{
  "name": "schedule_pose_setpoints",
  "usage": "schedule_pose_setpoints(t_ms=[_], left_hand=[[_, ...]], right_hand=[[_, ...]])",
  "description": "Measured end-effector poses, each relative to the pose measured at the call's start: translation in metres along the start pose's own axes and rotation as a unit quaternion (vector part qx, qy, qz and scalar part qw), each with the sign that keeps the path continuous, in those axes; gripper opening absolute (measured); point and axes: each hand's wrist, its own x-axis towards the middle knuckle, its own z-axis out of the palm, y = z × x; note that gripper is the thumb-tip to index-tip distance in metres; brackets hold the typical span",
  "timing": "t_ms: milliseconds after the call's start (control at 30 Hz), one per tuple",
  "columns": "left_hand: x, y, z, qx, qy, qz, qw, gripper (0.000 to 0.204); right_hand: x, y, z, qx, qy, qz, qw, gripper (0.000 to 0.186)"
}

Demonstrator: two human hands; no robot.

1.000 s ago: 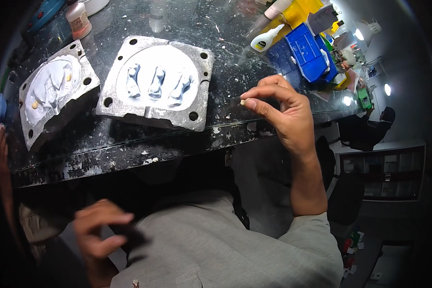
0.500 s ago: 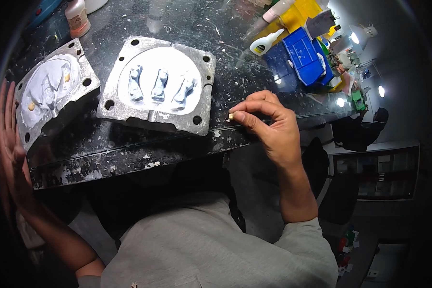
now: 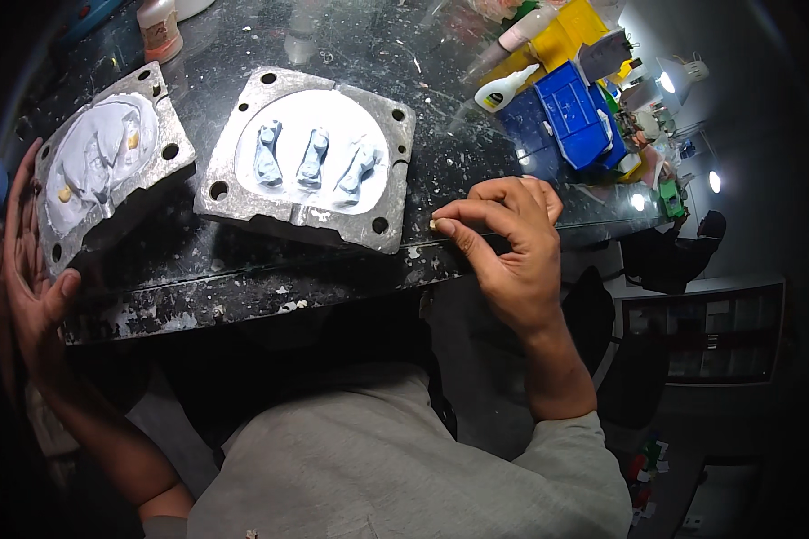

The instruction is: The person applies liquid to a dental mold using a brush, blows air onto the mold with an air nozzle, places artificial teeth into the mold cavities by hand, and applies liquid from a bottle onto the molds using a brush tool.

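Two squarish metal frames, smooth white fillings

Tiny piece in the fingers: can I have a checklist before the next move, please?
1. Right hand pinches the piece: ok, between thumb and fingertip.
2. Left hand touches the left block: cannot tell; it is beside the outer edge.
3. Left block's two yellow bits sit in view: ok.
4. Right block is uncovered: ok, three shapes show.
5. Table edge free of white crumbs: not ok.
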Motion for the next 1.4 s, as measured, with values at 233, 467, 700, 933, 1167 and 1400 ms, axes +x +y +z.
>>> schedule_pose_setpoints(t_ms=[233, 467, 700, 933, 1167, 1400], left_hand=[[-0.008, 0.003, 0.001, -0.018, -0.009, 0.037, 0.999, 0.136], [-0.013, 0.006, 0.009, -0.051, 0.023, 0.067, 0.996, 0.141], [-0.013, 0.015, 0.005, -0.094, -0.005, 0.046, 0.995, 0.137], [-0.017, 0.015, 0.006, -0.194, 0.003, 0.060, 0.979, 0.136], [-0.024, 0.024, 0.014, -0.119, 0.013, 0.059, 0.991, 0.140], [-0.010, 0.026, 0.005, -0.246, -0.048, -0.012, 0.968, 0.133]], right_hand=[[0.010, -0.006, -0.010, -0.057, -0.035, -0.049, 0.997, 0.008], [0.016, -0.011, -0.015, -0.098, -0.061, -0.049, 0.992, 0.012], [0.023, -0.021, -0.026, -0.095, -0.078, -0.020, 0.992, 0.013], [0.056, -0.063, -0.021, 0.283, 0.022, 0.018, 0.959, 0.013], [0.092, -0.120, 0.027, 0.249, -0.055, -0.128, 0.958, 0.021], [0.152, -0.129, 0.063, 0.216, -0.059, -0.402, 0.888, 0.027]])
